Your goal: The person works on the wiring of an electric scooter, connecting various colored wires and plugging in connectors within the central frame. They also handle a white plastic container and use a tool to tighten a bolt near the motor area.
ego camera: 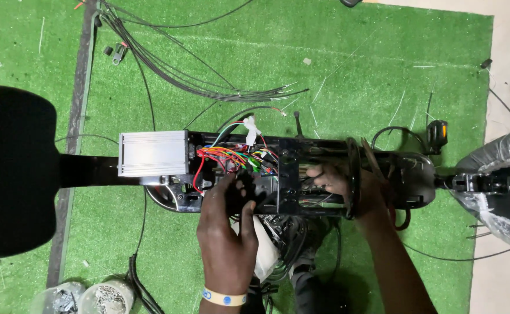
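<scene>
Wiring bundle (234, 157) sits in the black scooter frame (290, 174) beside silver controller box (153, 153) — soft, thin, prob fragile; grip by connectors. Left hand (227, 232) fingers curled, pinching at wires; right hand (339, 180) inside frame — grip can't tell.

green turf (354, 70), black frame (292, 157), silver box (153, 153), red/yellow/green wires (231, 157), yellow wristband (224, 298).
</scene>
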